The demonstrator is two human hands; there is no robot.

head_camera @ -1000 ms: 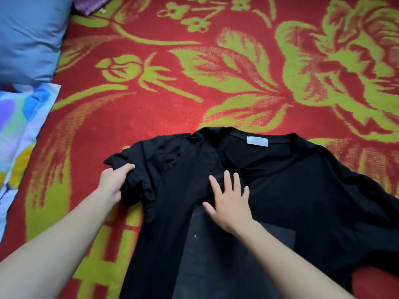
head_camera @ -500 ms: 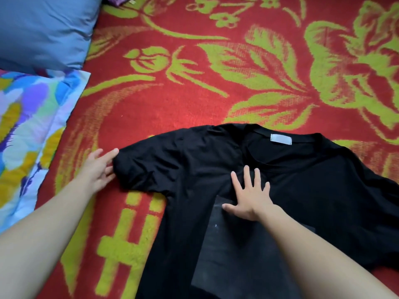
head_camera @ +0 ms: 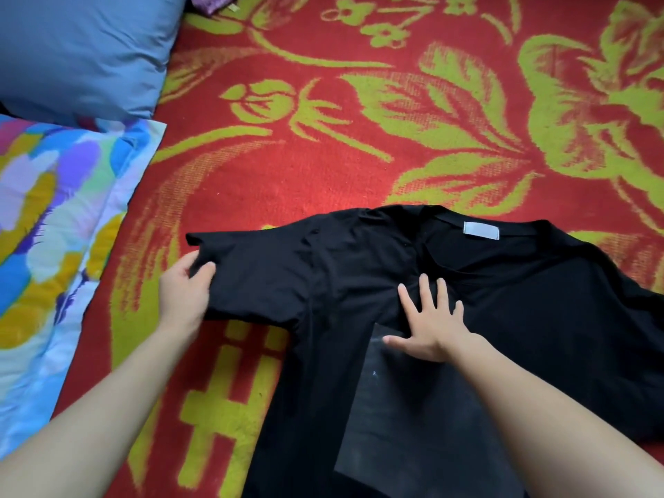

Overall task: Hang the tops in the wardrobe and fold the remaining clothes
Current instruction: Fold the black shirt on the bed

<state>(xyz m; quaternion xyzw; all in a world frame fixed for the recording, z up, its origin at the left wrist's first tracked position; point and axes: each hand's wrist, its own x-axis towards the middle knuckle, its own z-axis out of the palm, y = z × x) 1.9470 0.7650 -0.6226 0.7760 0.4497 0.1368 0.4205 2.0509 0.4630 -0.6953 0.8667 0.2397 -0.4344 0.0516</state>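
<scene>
Seen from the head camera, a black T-shirt (head_camera: 539,318) lies front up on a red blanket (head_camera: 323,174) patterned with green flowers, its collar pointing away from the person and a white label (head_camera: 481,230) showing inside the neck. The left hand (head_camera: 187,292) grips the end of the shirt's left-side sleeve (head_camera: 258,274), thumb and fingers curled round the hem, with the sleeve stretched out sideways from the body of the shirt. The right hand (head_camera: 431,325) rests open on the chest just below the collar, palm down and fingers spread, its thumb touching the top edge of a grey square print (head_camera: 413,425). The shirt's other sleeve and its lower hem run out of the picture at the right and at the bottom. To the left of the held sleeve, a strip of bare blanket separates the hand from a multicoloured pillow (head_camera: 46,228); a blue pillow (head_camera: 82,48) lies beyond it in the upper left corner, with a scrap of purple cloth (head_camera: 212,1) at the top edge. Beyond the collar the blanket lies open across the whole width of the view.
</scene>
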